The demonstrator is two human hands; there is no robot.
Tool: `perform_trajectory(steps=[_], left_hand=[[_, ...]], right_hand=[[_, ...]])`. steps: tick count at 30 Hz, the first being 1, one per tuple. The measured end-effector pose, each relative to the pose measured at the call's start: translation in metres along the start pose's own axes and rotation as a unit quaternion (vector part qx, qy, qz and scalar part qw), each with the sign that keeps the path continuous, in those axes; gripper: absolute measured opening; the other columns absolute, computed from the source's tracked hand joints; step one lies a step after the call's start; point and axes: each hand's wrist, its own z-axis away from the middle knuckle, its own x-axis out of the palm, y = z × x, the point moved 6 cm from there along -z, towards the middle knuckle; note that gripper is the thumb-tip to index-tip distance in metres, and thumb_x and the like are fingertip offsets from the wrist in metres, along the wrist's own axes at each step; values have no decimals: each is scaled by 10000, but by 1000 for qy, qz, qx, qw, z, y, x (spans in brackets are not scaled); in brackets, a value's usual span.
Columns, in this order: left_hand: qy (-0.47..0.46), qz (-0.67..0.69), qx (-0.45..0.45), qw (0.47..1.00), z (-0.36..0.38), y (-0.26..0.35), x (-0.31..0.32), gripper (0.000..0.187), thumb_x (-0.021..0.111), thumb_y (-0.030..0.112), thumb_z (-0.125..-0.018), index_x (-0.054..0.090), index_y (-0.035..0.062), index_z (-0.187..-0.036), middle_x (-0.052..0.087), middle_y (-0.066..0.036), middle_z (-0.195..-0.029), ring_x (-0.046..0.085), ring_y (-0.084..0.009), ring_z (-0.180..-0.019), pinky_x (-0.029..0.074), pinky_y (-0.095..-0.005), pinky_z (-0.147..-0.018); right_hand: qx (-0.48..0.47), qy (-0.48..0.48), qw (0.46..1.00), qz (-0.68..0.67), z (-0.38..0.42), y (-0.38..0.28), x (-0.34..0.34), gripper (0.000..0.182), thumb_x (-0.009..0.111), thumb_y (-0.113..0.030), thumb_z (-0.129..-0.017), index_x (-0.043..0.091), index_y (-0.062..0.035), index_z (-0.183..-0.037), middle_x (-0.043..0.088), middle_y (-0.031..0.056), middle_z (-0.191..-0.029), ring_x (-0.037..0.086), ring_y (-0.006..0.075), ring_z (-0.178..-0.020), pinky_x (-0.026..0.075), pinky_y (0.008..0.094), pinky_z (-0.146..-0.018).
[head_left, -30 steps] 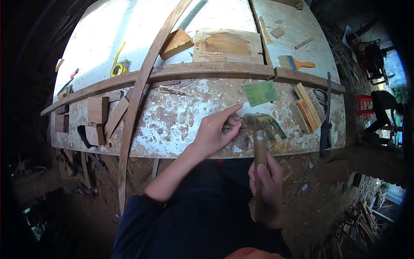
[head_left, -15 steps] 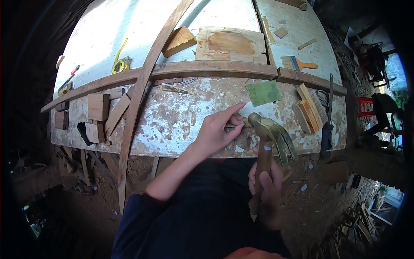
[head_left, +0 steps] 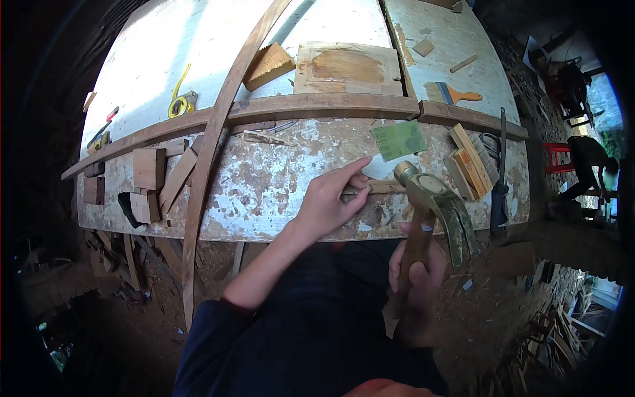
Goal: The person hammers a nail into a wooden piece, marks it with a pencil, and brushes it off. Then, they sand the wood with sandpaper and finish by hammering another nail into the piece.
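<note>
My right hand (head_left: 418, 270) is wrapped around the wooden handle of a claw hammer (head_left: 433, 188). The hammer is raised above the near edge of the workbench, its face to the left and its claw curving toward me. To its left, my left hand (head_left: 331, 202) rests at the bench, thumb and fingers closing on a small wooden strip (head_left: 380, 186) while the index finger points out. Whether a nail is in that pinch is too small to tell. Just beyond the fingertips lies a green printed card (head_left: 399, 140).
A long wooden bar (head_left: 324, 104) crosses the workbench (head_left: 264, 192), and another strip (head_left: 218, 132) lies over it, reaching past the near edge. Wood blocks (head_left: 149, 169) sit left, stacked pieces (head_left: 471, 169) right. Beyond are a tape measure (head_left: 182, 104) and a paintbrush (head_left: 456, 95).
The hammer and my right hand have shifted right, exposing more of the wooden strip. My left hand stays nearly in place. The view has shifted slightly.
</note>
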Motion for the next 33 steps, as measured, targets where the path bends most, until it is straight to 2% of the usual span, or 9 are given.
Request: perform_trajectory(steps=[2,5,9,12,18,21,24,30,33], left_hand=[[-14,-31,28,999,-2,4,0,483,882,22,-863,755,58,-1328,824,-109,-1012,821,-250,-929,647,-358,-840],[-26,-58,57,996,-5,8,0,300,898,54,-870,798,35,-1152,821,-130,-1040,818,-274,-927,647,-356,-822],[-43,-63,51,996,-3,5,5,164,898,77,-885,804,16,-1004,817,-146,-1067,815,-278,-915,647,-353,-789],[-50,-62,59,995,-3,8,5,121,882,59,-898,797,9,-969,819,-144,-1045,813,-281,-903,642,-347,-762],[-44,-16,-5,999,-5,3,1,72,844,35,-930,798,-5,-968,807,-139,-1011,807,-274,-905,638,-351,-780],[-12,-33,37,999,-7,15,-5,92,835,15,-936,819,-11,-1022,811,-144,-1007,808,-248,-917,631,-335,-785],[0,-10,-14,1000,-5,11,-9,136,830,5,-941,835,-14,-1076,818,-152,-1012,810,-232,-930,628,-323,-804],[41,3,-14,999,0,10,-10,143,828,7,-945,839,-15,-1086,808,-133,-999,790,-219,-875,621,-317,-805],[37,13,-16,999,1,9,-11,132,830,7,-948,841,-7,-1078,808,-121,-996,779,-195,-907,604,-313,-842]], right_hand=[[-115,29,993,26,-15,-4,-10,804,582,-524,-1126,387,99,-1595,638,99,-788,505,94,-475,395,246,-436],[-164,70,984,16,-48,10,-34,704,499,-437,-1173,362,96,-1612,671,122,-840,518,93,-468,406,242,-435],[-122,116,986,-10,-78,31,-51,579,500,-312,-1177,412,82,-1592,733,162,-939,547,94,-491,427,234,-466],[-96,121,988,3,-83,43,-52,491,474,-226,-1190,437,68,-1581,769,174,-1014,548,81,-491,437,228,-466],[-45,119,991,35,-91,42,-52,453,503,-214,-1182,471,44,-1553,775,163,-1002,554,59,-487,446,211,-440],[-48,121,991,33,-92,43,-51,441,501,-214,-1182,482,49,-1536,775,167,-997,548,57,-479,438,211,-425],[-50,125,990,34,-92,44,-51,440,501,-218,-1181,487,51,-1529,776,168,-993,547,57,-477,437,213,-421],[-60,120,990,45,-92,41,-51,458,494,-230,-1183,479,63,-1536,776,170,-987,551,62,-474,438,218,-417],[-69,119,990,41,-90,41,-49,450,489,-225,-1185,482,67,-1527,776,174,-989,557,68,-474,442,220,-416]])
